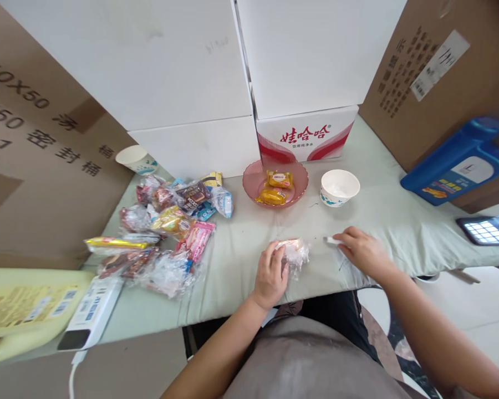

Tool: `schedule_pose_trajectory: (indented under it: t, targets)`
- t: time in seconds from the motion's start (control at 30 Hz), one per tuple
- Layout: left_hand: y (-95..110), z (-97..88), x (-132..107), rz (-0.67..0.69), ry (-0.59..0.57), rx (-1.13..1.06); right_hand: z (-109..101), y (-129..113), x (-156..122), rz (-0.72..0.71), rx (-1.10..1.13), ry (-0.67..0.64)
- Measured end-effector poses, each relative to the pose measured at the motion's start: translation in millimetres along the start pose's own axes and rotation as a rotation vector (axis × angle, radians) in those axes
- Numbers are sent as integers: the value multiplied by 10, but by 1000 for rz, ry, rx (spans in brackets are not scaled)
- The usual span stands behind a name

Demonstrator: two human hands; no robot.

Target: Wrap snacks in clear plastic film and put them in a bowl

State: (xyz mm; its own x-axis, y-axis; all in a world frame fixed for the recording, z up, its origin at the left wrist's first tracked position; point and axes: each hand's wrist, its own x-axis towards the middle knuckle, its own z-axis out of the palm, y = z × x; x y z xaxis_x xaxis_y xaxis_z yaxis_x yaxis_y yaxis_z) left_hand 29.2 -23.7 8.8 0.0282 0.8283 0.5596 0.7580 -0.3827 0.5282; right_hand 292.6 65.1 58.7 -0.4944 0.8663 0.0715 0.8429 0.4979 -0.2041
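My left hand (271, 276) is curled over one end of a snack in crinkled clear plastic wrap (296, 252), near the front of the cloth-covered surface. To its right, my right hand (365, 255) pinches a small white piece (330, 240) with a dark tip, its kind too small to make out. Behind my hands stands a pink scalloped bowl (249, 191) with yellow-wrapped snacks (279, 179) in it. A white paper cup (340, 188) is to the bowl's right. Several wrapped snacks (170, 221) lie heaped on the left.
White cartons (307, 136) line the back, between brown cardboard boxes (33, 144). Another paper cup (137, 159) is behind the heap. At left lie a yellow jug (29, 305) and a white power bank (92, 313) with a cable. A blue bottle (457, 160) and a phone (488, 230) are at right.
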Motion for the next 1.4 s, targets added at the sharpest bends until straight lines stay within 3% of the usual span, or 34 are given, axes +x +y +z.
schedule_pose_trajectory:
  t: [0.07, 0.13, 0.23, 0.3, 0.4, 0.5, 0.57, 0.63, 0.7, 0.73, 0.8, 0.9, 0.97, 1.1, 1.23, 1.3, 1.4]
  targets:
    - [1, -22, 40, -78, 21, -147, 16, 220, -73, 123, -44, 65]
    - [-36, -61, 100, -265, 121, -346, 21, 268, -124, 141, -19, 136]
    - [-205, -171, 216, -669, 341, -638, -13, 36, -168, 27, 194, 221]
    - [-362, -290, 281, -819, 476, -710, -56, -243, -209, -81, 358, 237]
    - [-512, -504, 283, -781, 642, -531, -101, -689, -305, -334, 531, 126]
    - [-418, -670, 124, -467, 684, -299, -67, -990, -335, -615, 602, -132]
    - [-236, -704, -27, -111, 498, -240, -10, -1043, -250, -668, 586, -167]
    - [-28, -666, -146, 205, 118, -192, 51, -989, -86, -594, 547, -61]
    - [130, -573, -183, 354, -279, -106, 102, -887, 106, -458, 501, 66]
    - [170, -519, -166, 353, -396, -48, 125, -840, 193, -394, 477, 111]
    - [162, -424, -75, 262, -446, 78, 167, -781, 318, -325, 437, 158]
    - [-18, -370, 118, 63, -276, 235, 222, -779, 377, -286, 386, 153]
    - [-154, -396, 218, -20, -232, 280, 240, -797, 363, -198, 351, 136]
    - [-239, -514, 278, -61, -350, 320, 203, -797, 301, -3, 297, 84]
    - [-94, -672, 245, -28, -405, 295, 108, -791, 193, 5, 225, -12]
    - [9, -774, 237, 5, -528, 161, 41, -798, 124, -25, 152, -128]
    - [149, -914, 255, 52, -862, -118, -98, -812, 39, -55, 33, -310]
